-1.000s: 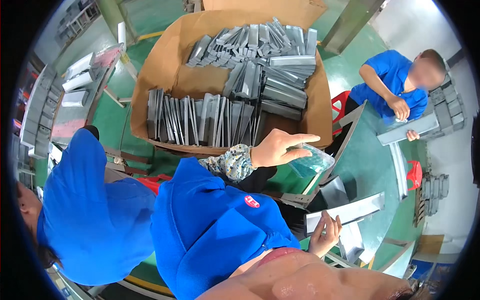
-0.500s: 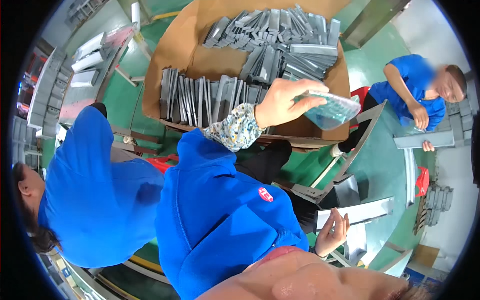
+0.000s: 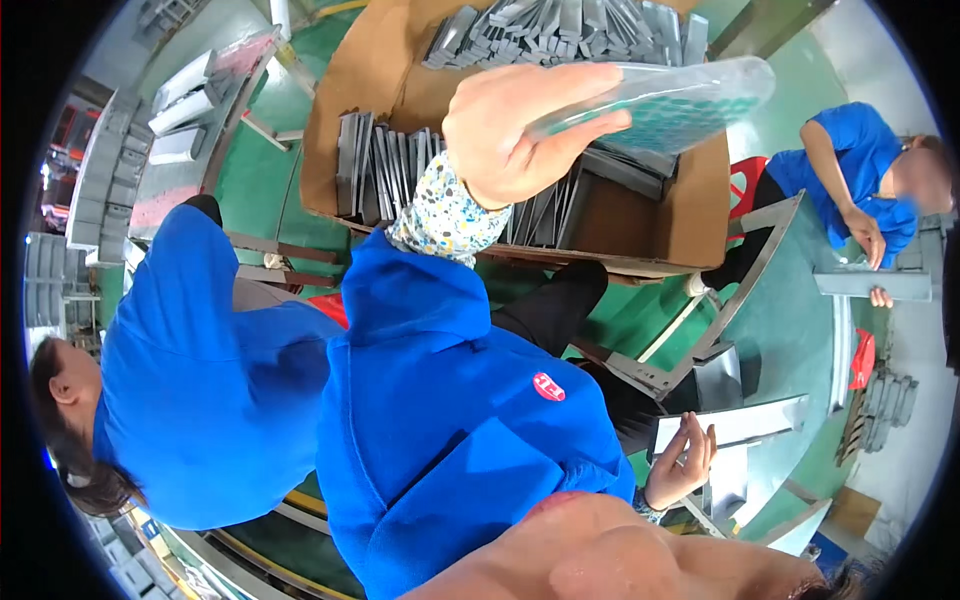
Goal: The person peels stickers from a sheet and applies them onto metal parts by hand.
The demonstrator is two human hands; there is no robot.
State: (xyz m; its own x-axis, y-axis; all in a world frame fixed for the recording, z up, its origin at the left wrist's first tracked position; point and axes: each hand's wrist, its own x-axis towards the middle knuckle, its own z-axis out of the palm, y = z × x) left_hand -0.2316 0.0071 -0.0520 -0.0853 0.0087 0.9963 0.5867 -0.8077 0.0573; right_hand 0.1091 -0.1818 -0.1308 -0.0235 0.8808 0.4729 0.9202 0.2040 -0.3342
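My left hand [image 3: 515, 130], in a flowered sleeve, is raised high in front of me and shut on a clear plastic tub [image 3: 665, 100] with a teal-tinted inside. The tub is tilted and hangs over the big cardboard box [image 3: 640, 225]. My right hand [image 3: 680, 460] is low at the right, fingers spread, its fingertips against the near end of a long grey metal profile [image 3: 740, 422] that lies on the green table [image 3: 780, 320]. My blue shirt fills the middle of the view.
The cardboard box holds several grey metal profiles [image 3: 400, 165], in rows and loose. A person in blue [image 3: 200, 380] stands close at my left. Another person in blue [image 3: 850, 170] works a grey profile [image 3: 875, 283] across the table. Red stools [image 3: 862, 358] and shelves [image 3: 90, 190] stand around.
My left hand has lifted the tub up and toward the camera, from beside the box's near edge to above the box. My right hand has stayed at the profile's end.
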